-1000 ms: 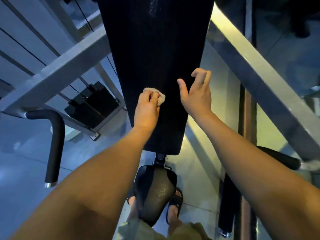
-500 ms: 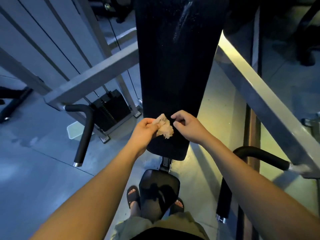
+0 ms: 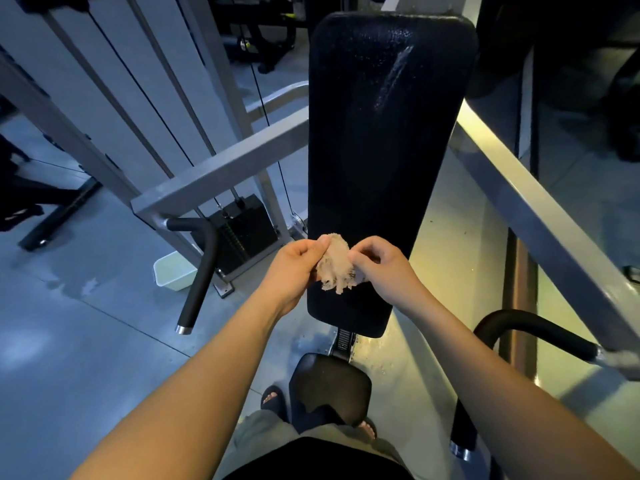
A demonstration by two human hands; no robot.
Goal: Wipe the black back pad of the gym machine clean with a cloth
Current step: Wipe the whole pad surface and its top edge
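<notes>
The long black back pad [image 3: 377,150] stands upright ahead of me, with a wet streak near its top right. A small crumpled beige cloth [image 3: 335,268] hangs in front of the pad's lower part, off the surface. My left hand [image 3: 294,268] pinches the cloth's left side. My right hand [image 3: 384,268] pinches its right side. Both hands are closed on the cloth between them.
The black seat [image 3: 329,389] sits below the pad, above my sandalled feet. Grey frame beams [image 3: 221,174] and a black handle [image 3: 201,268] are to the left, another beam [image 3: 540,220] and handle [image 3: 533,330] to the right. A weight stack [image 3: 242,233] and pale tub [image 3: 173,271] stand on the floor.
My left hand lifted the cloth off the pad, and my right hand came in and took hold of its other side. My view pulled back, showing the whole pad.
</notes>
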